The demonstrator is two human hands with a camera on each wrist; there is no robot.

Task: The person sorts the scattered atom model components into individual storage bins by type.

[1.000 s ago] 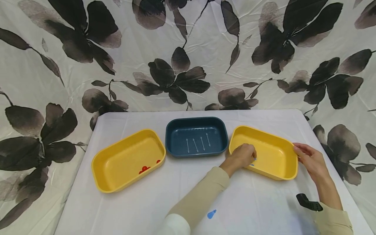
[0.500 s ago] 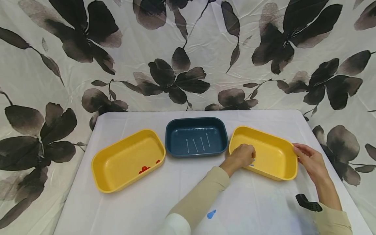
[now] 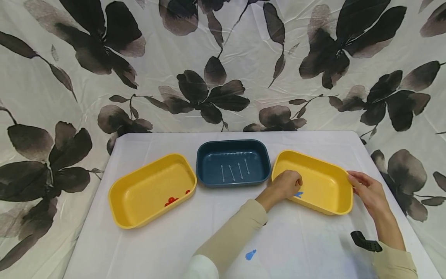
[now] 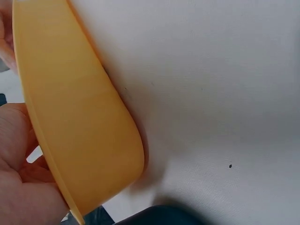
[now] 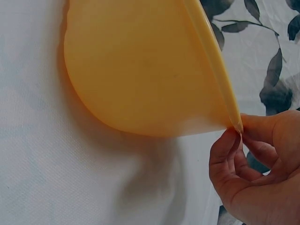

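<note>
My left hand [image 3: 286,183] reaches over the near side of the right yellow tray [image 3: 324,186], fingers down inside it. Small blue pieces [image 3: 298,194] lie just beside those fingers; the fingertips are hidden, so whether they hold a piece cannot be seen. In the left wrist view the tray wall [image 4: 84,117] blocks the fingers of the left hand [image 4: 23,164]. At the tray's right end, my right hand [image 3: 370,192] pinches the rim between thumb and fingers, as the right wrist view of the right hand [image 5: 262,164] confirms.
A dark blue tray [image 3: 233,145] at the middle back holds several thin grey double-ended pieces [image 3: 239,170]. Left of it, another yellow tray [image 3: 139,190] contains several red pieces [image 3: 171,200]. One blue bulb-shaped piece [image 3: 250,255] lies on the white tabletop [image 3: 167,248] near the front.
My left hand has shifted slightly left inside the tray, and more of the blue pieces shows beside it. The right hand stays on the rim.
</note>
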